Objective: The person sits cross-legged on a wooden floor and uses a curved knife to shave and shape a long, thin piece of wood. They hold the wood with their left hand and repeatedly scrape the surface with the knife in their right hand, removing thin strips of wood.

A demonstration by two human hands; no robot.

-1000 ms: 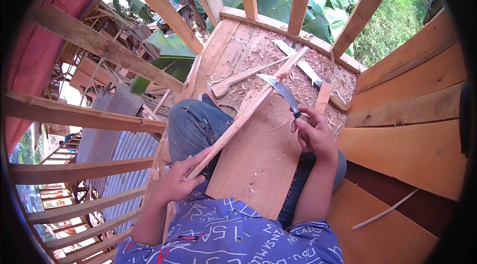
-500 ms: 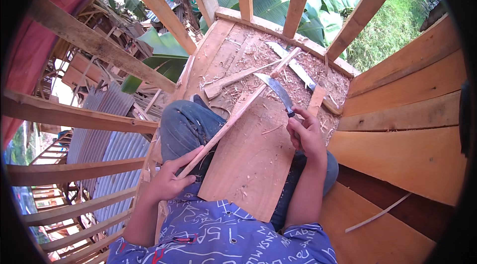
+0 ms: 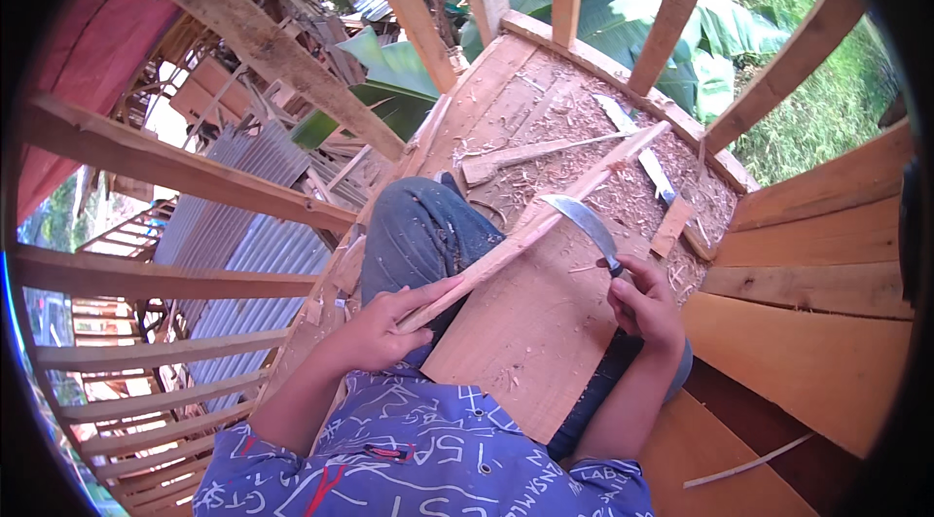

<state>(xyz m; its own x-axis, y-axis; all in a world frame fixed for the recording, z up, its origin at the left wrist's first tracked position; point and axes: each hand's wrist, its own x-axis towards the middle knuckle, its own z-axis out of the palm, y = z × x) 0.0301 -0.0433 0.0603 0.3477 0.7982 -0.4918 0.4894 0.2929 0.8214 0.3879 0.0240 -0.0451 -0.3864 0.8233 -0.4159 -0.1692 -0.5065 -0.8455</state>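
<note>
My left hand (image 3: 387, 326) is closed around the near end of a long pale wooden stick (image 3: 486, 266), which slants away to the far right. A curved knife (image 3: 582, 223) with a dark handle is gripped in my right hand (image 3: 646, 303). Its blade tip overlaps the stick about midway along; whether it touches the wood I cannot tell. Across my lap lies a wide wooden board (image 3: 530, 327), partly under the stick, with a few shavings on it.
Shavings cover the plank floor ahead, where a long blade (image 3: 634, 149), a wooden offcut (image 3: 671, 228) and a paddle-shaped wood piece (image 3: 516, 159) lie. Upright slats (image 3: 413, 6) fence the left and far sides. Wooden panels (image 3: 793, 352) stand to the right. A thin strip (image 3: 747, 464) lies there.
The whole view has shifted, so the scene sits farther right and lower. Both hands keep their grip on the stick and the knife, with little other change.
</note>
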